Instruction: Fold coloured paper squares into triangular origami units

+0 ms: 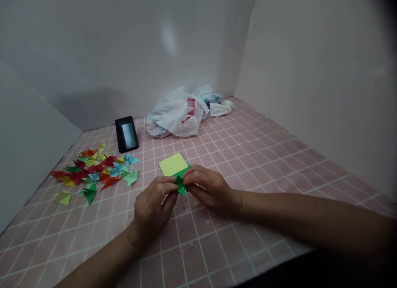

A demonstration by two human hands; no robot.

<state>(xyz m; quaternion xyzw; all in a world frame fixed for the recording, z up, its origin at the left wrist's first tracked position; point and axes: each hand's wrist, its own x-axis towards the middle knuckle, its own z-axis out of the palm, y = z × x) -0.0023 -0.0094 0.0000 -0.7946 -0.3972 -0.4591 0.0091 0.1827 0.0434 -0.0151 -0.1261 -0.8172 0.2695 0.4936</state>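
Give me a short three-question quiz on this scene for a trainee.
1. What do the left hand and right hand pinch between them?
2. True or false: the pile of multicoloured folded paper pieces lies to the right of the hands in this view.
3. Which is closest to the hands: A) the yellow-green square paper sheet, B) the black rectangular device, C) the crumpled white plastic bag?

Key: 1. A small folded green paper piece. 2. False. 3. A.
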